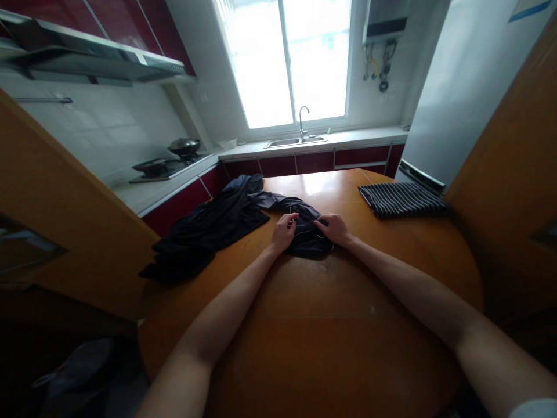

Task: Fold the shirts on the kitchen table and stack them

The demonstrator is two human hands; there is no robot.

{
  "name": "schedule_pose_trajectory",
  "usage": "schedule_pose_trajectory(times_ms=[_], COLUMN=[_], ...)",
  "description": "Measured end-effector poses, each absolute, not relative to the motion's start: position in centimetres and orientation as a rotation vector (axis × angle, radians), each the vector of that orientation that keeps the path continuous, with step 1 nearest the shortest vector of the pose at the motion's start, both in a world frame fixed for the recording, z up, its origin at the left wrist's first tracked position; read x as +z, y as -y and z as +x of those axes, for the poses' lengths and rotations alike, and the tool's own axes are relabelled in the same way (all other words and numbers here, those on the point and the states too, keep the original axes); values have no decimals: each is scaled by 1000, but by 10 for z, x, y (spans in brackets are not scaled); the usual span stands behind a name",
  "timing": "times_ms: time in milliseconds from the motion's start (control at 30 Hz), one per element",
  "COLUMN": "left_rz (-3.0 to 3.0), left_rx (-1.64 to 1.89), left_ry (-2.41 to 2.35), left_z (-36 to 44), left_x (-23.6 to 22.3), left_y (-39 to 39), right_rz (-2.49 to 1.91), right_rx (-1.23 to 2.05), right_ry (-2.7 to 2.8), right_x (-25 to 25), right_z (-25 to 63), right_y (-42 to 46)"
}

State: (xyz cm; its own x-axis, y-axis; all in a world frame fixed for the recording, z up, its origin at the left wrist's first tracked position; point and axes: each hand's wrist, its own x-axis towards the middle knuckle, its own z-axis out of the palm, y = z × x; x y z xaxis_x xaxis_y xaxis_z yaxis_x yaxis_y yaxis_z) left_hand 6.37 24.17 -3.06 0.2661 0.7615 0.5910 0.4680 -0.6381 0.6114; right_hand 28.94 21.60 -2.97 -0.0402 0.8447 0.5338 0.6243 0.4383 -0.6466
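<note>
Straightening stage, I reckon: left grip (285, 231) and right grip (334, 227) pinching the dark garment (310, 246), striped cloth (400, 200) right of it; next probably wants smoothing

1. You can read no word, number or brand anywhere in this view.
2. High on the refrigerator (456, 75), at your upper right, you have a pale label (523, 8) with a blue stripe; it runs out of view, and you cannot make out any lettering on it.
3. Along the front edge of the range hood (113, 58), at your upper left, you see a row of small marks (178, 68), too tiny for you to tell what they are.
</note>
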Motion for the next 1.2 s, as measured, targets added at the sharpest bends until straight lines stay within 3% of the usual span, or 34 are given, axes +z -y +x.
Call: schedule_pose_trajectory(times_ms=[133, 300, 567, 833, 1200], left_rz=[2332, 2425, 2496, 2476, 2539], left_rx=[1286, 1141, 1002, 1047, 972], left_ry=[-1059, -1093, -942, -1000, -728], left_z=[65, 63, 63, 63, 64], left_x=[-35, -43, -39, -40, -29], left_y=[-241, -245, -242, -240, -230], right_rz=[-1349, -1412, -1270, -1564, -1444], right_rx=[336, 300, 69, 150, 349], right_ry=[1301, 1123, 1943, 1569, 1670], right_x=[-37, -34, -22, -20, -30], right_z=[312, 338, 311, 337, 307], right_y=[-239, -247, -219, -237, -236])
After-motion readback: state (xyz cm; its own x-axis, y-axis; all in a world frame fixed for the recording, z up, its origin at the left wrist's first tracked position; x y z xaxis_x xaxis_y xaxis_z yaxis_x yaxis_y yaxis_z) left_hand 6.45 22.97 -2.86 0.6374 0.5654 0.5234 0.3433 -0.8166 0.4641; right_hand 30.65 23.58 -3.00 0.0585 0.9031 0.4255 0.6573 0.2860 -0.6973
